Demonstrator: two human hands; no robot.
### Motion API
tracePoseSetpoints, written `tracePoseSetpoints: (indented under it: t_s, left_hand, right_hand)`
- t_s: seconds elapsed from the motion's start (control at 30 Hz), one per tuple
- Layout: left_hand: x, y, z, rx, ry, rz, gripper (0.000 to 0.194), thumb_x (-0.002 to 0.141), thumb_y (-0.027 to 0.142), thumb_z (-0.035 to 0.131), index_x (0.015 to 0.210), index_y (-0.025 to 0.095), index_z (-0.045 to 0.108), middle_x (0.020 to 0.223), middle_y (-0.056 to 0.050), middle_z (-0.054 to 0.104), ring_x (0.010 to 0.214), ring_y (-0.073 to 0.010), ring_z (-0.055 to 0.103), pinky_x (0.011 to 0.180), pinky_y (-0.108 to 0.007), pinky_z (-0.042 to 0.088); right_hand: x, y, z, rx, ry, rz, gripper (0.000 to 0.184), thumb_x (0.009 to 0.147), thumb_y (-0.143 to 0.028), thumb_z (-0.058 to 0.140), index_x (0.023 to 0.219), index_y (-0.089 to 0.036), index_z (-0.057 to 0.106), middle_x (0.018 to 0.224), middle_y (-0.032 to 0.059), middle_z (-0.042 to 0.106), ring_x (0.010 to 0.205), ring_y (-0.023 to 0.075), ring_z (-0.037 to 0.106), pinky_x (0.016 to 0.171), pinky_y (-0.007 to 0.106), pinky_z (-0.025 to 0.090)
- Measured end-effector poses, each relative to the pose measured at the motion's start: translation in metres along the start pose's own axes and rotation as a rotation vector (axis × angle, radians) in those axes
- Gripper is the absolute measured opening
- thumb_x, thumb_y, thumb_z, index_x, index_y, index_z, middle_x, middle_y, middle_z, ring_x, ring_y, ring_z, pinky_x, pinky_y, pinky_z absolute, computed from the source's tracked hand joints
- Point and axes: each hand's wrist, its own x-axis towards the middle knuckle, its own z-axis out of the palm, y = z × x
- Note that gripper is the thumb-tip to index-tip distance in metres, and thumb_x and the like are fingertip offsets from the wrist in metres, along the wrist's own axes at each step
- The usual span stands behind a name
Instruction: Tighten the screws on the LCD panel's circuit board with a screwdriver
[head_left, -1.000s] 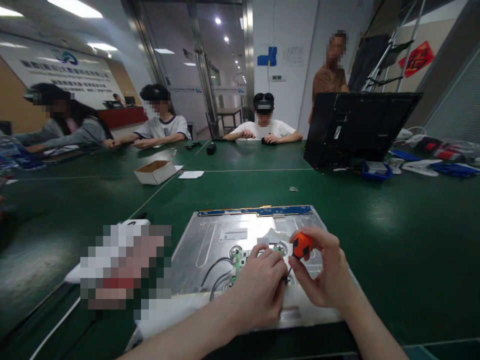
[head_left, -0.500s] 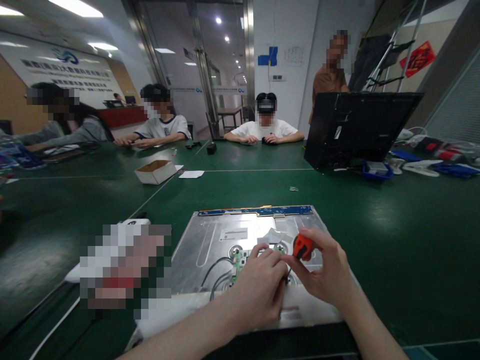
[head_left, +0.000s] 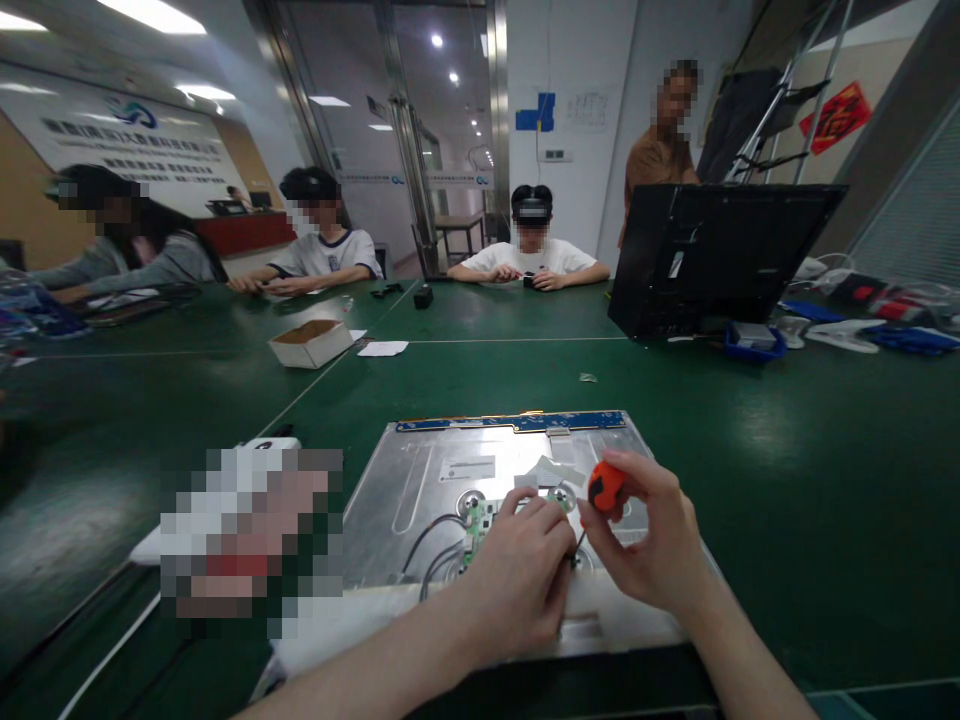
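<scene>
My right hand (head_left: 651, 525) grips an orange and black screwdriver (head_left: 606, 487) between thumb and fingers. Its thin shaft slants down toward the metal back of a flat panel (head_left: 427, 470). Over the panel's middle lies my left hand (head_left: 521, 560), its fingers curled beside the screwdriver's lower end; whatever they hold or press is hidden. A green circuit board (head_left: 474, 530) shows partly from under that hand, with dark cables (head_left: 431, 545) at its left. Along the panel's far edge runs a blue circuit strip (head_left: 510, 423).
Left of the panel are a white device (head_left: 274, 445) and a blurred-out item. Farther off stand an open white box (head_left: 311, 345), a paper slip (head_left: 383, 349) and a large black monitor (head_left: 720, 260). Several people are around the green table (head_left: 810, 470).
The screwdriver handle has turned a little in my right hand, whose thumb has shifted slightly right, away from my left hand. My left hand and the panel have stayed put.
</scene>
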Motion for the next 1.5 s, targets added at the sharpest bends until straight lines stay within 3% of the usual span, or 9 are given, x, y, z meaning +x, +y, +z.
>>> tracePoseSetpoints:
  t_s: [0.23, 0.53, 0.93, 1.3, 1.5]
  left_hand:
    - [-0.0006, -0.0009, 0.0014, -0.036, 0.018, -0.002, 0.019, 0.083, 0.016, 0.052, 0.098, 0.019, 0.063, 0.1, -0.008, 0.067, 0.099, -0.0253, 0.06, 0.108, -0.05, 0.034]
    - [-0.0001, -0.0001, 0.0008, -0.015, 0.002, 0.002, 0.019, 0.084, 0.016, 0.051, 0.099, 0.019, 0.062, 0.099, -0.008, 0.066, 0.098, -0.0256, 0.06, 0.107, -0.049, 0.035]
    - [-0.0004, 0.0003, 0.0008, -0.027, 0.008, -0.02, 0.017, 0.083, 0.017, 0.052, 0.096, 0.019, 0.062, 0.1, -0.009, 0.067, 0.099, -0.0257, 0.06, 0.108, -0.049, 0.034]
    - [0.0007, 0.0018, -0.0013, 0.001, 0.0, -0.007, 0.017, 0.085, 0.017, 0.052, 0.099, 0.02, 0.062, 0.1, -0.008, 0.067, 0.1, -0.0261, 0.061, 0.107, -0.05, 0.035]
    - [0.0003, 0.0004, -0.0006, 0.002, -0.005, -0.001, 0.018, 0.083, 0.015, 0.053, 0.099, 0.02, 0.061, 0.101, -0.008, 0.066, 0.101, -0.0261, 0.06, 0.107, -0.049, 0.035]
  right_hand:
    - [0.0015, 0.0018, -0.0008, 0.011, -0.033, -0.025, 0.044, 0.091, -0.019, 0.06, 0.131, -0.025, 0.042, 0.075, -0.0041, 0.061, 0.051, 0.0111, 0.051, 0.044, 0.022, 0.046]
    - [-0.0008, -0.0014, -0.0039, 0.037, -0.047, 0.015, 0.049, 0.089, -0.014, 0.053, 0.135, -0.02, 0.039, 0.09, 0.0043, 0.066, 0.058, 0.0135, 0.061, 0.048, 0.026, 0.051]
    - [-0.0006, 0.0033, 0.0002, -0.009, -0.017, -0.03, 0.04, 0.093, -0.021, 0.059, 0.129, -0.023, 0.042, 0.072, -0.0047, 0.058, 0.05, 0.0117, 0.052, 0.043, 0.023, 0.044]
    - [-0.0028, 0.0001, -0.0039, 0.021, -0.057, 0.015, 0.046, 0.089, -0.016, 0.052, 0.134, -0.017, 0.04, 0.094, 0.0069, 0.067, 0.058, 0.0138, 0.061, 0.05, 0.028, 0.053]
    - [-0.0025, 0.0009, -0.0023, -0.011, -0.017, -0.002, 0.042, 0.09, -0.015, 0.055, 0.129, -0.018, 0.043, 0.079, -0.0012, 0.061, 0.051, 0.0108, 0.054, 0.045, 0.024, 0.047]
